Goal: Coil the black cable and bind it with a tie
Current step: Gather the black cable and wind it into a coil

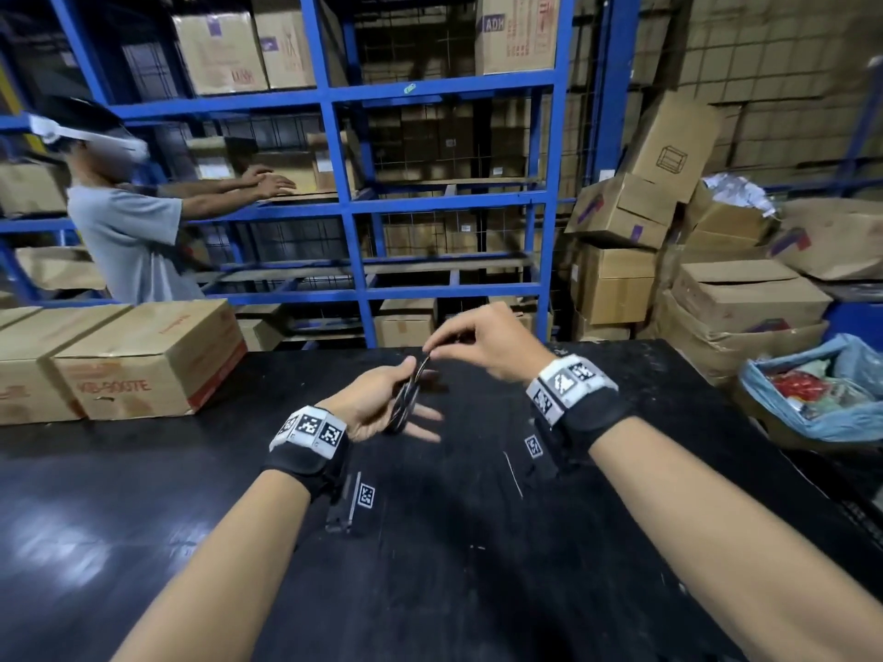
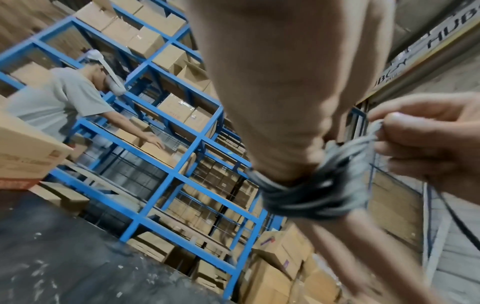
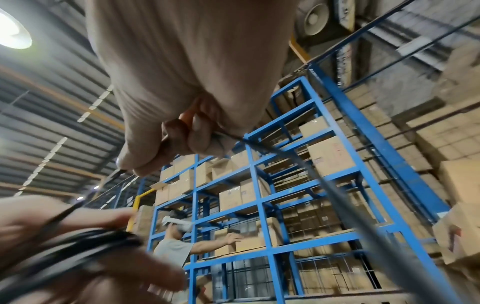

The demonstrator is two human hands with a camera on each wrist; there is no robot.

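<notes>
The black cable (image 1: 403,403) is wound in several loops round the fingers of my left hand (image 1: 377,403), which holds the coil above the black table (image 1: 143,518) with its thumb at the coil's top. My right hand (image 1: 478,341) is just up and right of it and pinches a strand at the top of the coil. In the left wrist view the loops (image 2: 311,189) wrap my fingers, and the right hand (image 2: 428,139) pinches strands. In the right wrist view a free length of cable (image 3: 337,185) runs down to the right from my pinching fingers (image 3: 194,133). A thin pale strip (image 1: 513,473) lies on the table.
A flat black item with a square tag (image 1: 351,504) lies on the table near my left wrist. Cardboard boxes (image 1: 143,360) sit at the table's left edge. Blue shelving (image 1: 344,207) with a person (image 1: 124,231) stands behind, and a blue bag (image 1: 822,398) sits right.
</notes>
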